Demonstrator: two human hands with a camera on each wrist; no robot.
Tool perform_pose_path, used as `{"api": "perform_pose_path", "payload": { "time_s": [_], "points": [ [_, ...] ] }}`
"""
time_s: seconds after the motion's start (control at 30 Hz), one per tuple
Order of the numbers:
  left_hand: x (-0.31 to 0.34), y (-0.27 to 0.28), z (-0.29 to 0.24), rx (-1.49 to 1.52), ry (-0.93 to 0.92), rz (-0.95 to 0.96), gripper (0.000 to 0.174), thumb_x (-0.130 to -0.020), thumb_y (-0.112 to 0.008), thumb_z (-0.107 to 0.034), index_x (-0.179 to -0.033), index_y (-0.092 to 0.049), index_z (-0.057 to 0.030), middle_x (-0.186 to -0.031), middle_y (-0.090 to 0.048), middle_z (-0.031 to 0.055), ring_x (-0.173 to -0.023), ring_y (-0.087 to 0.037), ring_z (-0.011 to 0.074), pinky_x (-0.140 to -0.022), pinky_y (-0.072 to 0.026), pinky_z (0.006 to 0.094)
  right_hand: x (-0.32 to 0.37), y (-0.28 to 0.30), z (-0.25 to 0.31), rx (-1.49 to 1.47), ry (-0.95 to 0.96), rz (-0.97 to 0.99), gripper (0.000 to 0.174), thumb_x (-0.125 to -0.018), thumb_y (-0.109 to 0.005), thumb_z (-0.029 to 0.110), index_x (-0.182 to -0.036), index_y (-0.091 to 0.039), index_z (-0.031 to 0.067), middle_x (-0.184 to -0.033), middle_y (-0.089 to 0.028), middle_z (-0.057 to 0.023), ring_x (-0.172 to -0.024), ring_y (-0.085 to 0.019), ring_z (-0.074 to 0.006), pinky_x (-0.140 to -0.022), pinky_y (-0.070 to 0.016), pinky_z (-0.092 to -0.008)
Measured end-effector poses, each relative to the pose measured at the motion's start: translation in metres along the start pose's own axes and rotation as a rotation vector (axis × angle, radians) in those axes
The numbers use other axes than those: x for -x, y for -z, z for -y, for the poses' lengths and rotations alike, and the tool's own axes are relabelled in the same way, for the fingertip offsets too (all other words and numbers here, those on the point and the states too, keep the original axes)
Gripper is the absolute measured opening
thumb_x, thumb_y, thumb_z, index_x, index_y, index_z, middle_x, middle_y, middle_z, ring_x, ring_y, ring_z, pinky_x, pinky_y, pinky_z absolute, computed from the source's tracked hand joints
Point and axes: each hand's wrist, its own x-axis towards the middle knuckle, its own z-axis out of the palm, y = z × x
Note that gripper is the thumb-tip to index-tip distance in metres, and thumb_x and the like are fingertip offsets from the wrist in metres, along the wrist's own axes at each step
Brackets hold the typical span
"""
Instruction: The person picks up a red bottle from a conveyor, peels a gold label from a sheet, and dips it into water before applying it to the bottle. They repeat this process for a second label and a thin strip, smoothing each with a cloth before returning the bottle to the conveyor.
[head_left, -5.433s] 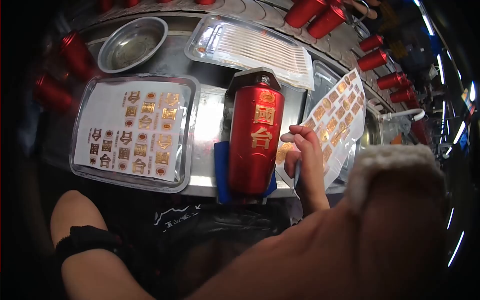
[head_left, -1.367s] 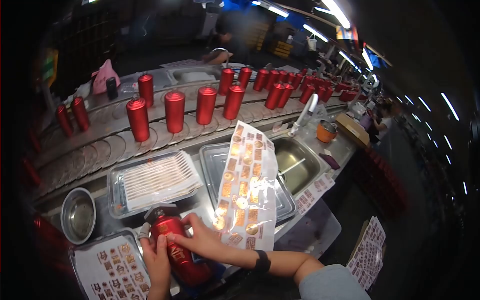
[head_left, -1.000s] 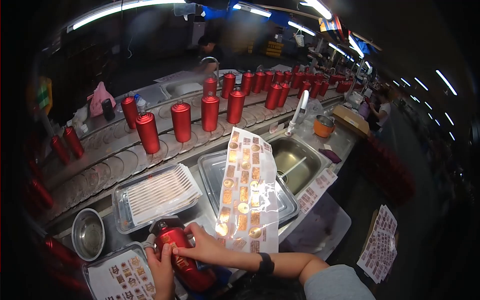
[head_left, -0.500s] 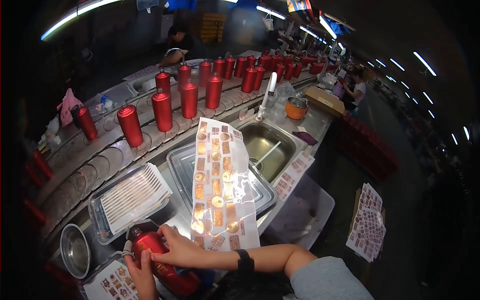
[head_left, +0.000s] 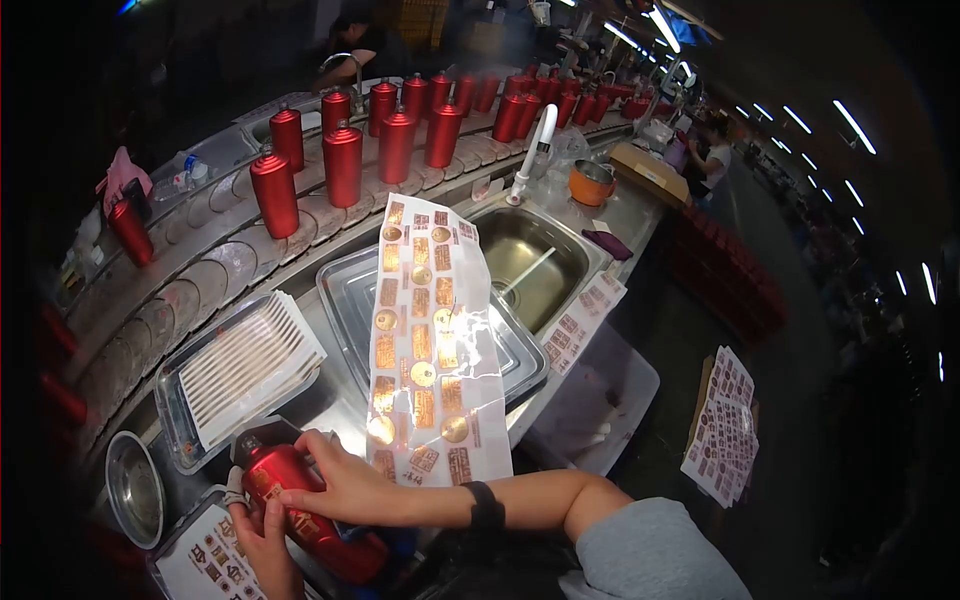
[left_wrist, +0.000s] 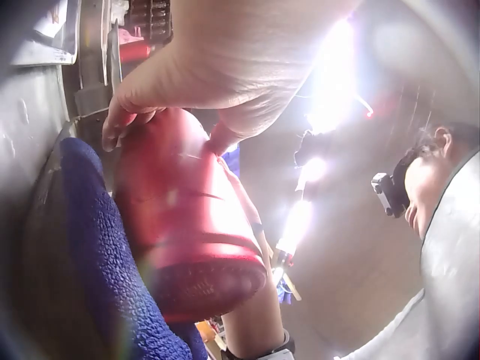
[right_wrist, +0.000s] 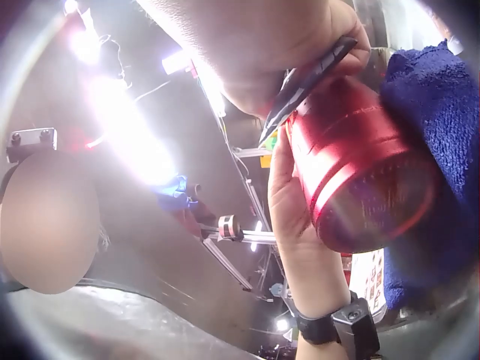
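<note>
My L hand (head_left: 265,545) grips the L flank of a red metallic bottle w/ gold lettering (head_left: 340,550), thumb up on its front. My R hand (head_left: 350,487) holds the R flank, thumb on the front too, & has a dark, flat, pointed tool (right_wrist: 307,88), prob. tweezers, tucked against it. Both touch the bottle's neck half, neither clearly nearer; the base end is free. The bottle lies on a blue terry towel (left_wrist: 105,247) at the near edge of the bare metal worktop (head_left: 345,408), long axis slanting, neck away & L, base toward me & R.

Containers, L to R: round steel bowl (head_left: 135,490), maybe some clear liquid, can't be sure; clear-rimmed tray at the near L corner, w/ a white sheet of gold characters (head_left: 205,562); behind it, a shallow metal tray (head_left: 170,420) of white sheets w/ pale stripes (head_left: 250,370). Mid-worktop, a grey rectangular tray (head_left: 342,290) under a long sheet of gold stickers (head_left: 430,400). Then a steel sink (head_left: 515,240) w/ a white stick across; translucent plastic bin (head_left: 625,400) below the near edge; round orange pot (head_left: 588,187) toward the far R end, contents n/a from here.
</note>
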Motion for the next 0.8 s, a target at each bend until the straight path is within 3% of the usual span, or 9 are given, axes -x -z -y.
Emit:
{"api": "perform_pose_path", "payload": {
  "time_s": [0.17, 0.3, 0.4, 0.5, 0.6, 0.8],
  "points": [
    [-0.002, 0.006, 0.001, 0.070, 0.106, -0.058, 0.058, -0.096, -0.063, -0.021, -0.144, -0.040, 0.0023, -0.129, -0.057, 0.0133, -0.114, -0.058, 0.0181, -0.097, -0.0462, 0.0295, 0.002, 0.004, 0.010, 0.000, -0.054, 0.023, 0.073, -0.081, -0.077, 0.041, -0.129, -0.039, 0.0002, -0.122, -0.049, -0.0271, -0.110, -0.057, -0.0386, -0.093, -0.0479, -0.0421],
    [-0.005, -0.011, -0.016, 0.061, 0.111, -0.059, 0.057, -0.097, -0.063, -0.018, -0.146, -0.038, -0.0027, -0.123, -0.060, 0.0121, -0.108, -0.060, 0.0168, -0.094, -0.0478, 0.0296, 0.004, 0.005, 0.011, 0.022, -0.051, 0.029, 0.075, -0.081, -0.077, 0.041, -0.130, -0.039, 0.0000, -0.125, -0.049, -0.0262, -0.111, -0.057, -0.0378, -0.094, -0.0474, -0.0426],
    [-0.001, -0.016, -0.016, 0.039, 0.071, -0.093, 0.059, -0.095, -0.065, -0.022, -0.143, -0.042, 0.0029, -0.128, -0.058, 0.0135, -0.113, -0.059, 0.0187, -0.096, -0.0462, 0.0284, 0.001, -0.003, -0.013, -0.038, 0.097, -0.041, 0.073, -0.084, -0.075, 0.045, -0.132, -0.041, 0.0022, -0.126, -0.050, -0.0221, -0.101, -0.059, -0.0302, -0.086, -0.0493, -0.0395],
    [0.002, -0.011, -0.013, 0.006, 0.088, -0.070, 0.060, -0.095, -0.065, -0.022, -0.144, -0.040, 0.0027, -0.129, -0.059, 0.0145, -0.114, -0.060, 0.0198, -0.098, -0.0461, 0.0295, 0.011, 0.010, -0.003, -0.130, -0.101, 0.092, 0.070, -0.087, -0.071, 0.049, -0.134, -0.042, 0.0053, -0.126, -0.052, -0.0169, -0.090, -0.058, -0.0220, -0.077, -0.0492, -0.0354],
    [0.005, -0.010, -0.011, 0.016, 0.131, -0.038, 0.061, -0.096, -0.064, -0.021, -0.145, -0.038, 0.0019, -0.130, -0.059, 0.0159, -0.115, -0.060, 0.0212, -0.099, -0.0462, 0.0306, 0.017, 0.007, -0.002, -0.149, -0.054, 0.013, 0.063, -0.088, -0.068, 0.044, -0.129, -0.043, 0.0034, -0.118, -0.056, -0.0259, -0.109, -0.058, -0.0377, -0.091, -0.0476, -0.0430],
    [0.007, -0.007, -0.013, 0.010, 0.112, -0.033, 0.060, -0.096, -0.064, -0.018, -0.145, -0.038, 0.0012, -0.132, -0.058, 0.0170, -0.118, -0.059, 0.0221, -0.099, -0.0468, 0.0322, 0.017, 0.001, -0.008, -0.160, -0.026, -0.009, 0.065, -0.089, -0.066, 0.047, -0.131, -0.043, 0.0047, -0.120, -0.056, -0.0250, -0.108, -0.059, -0.0366, -0.092, -0.0471, -0.0422]
  ]
}}
